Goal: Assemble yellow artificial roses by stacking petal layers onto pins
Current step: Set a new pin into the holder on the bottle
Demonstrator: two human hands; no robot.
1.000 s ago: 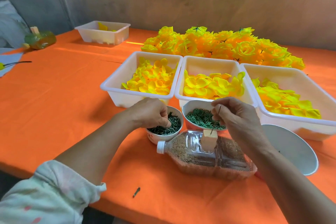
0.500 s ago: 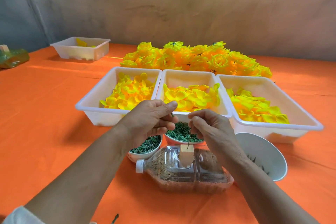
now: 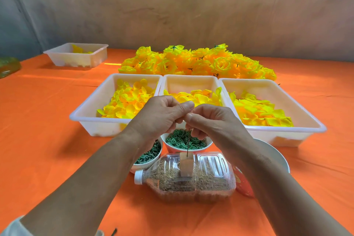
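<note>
Pale whitish sleeve [image 3: 11, 227] — left arm [image 3: 80, 184]

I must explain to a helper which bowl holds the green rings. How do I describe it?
On the orange table, find the middle tray in the row of three white trays of yellow petals. Two bowls stand in front of it, by the lying plastic bottle. Take the right bowl: it holds flat green rings, while the left bowl holds dark green sticks.

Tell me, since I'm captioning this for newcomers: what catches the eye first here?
The heap of finished yellow roses at the table's far middle, against the orange cloth. Then three white trays of yellow petals in a row before it. Nearest, left hand and right hand meet, pinching the top of a thin pin rising from a lying bottle.
</note>
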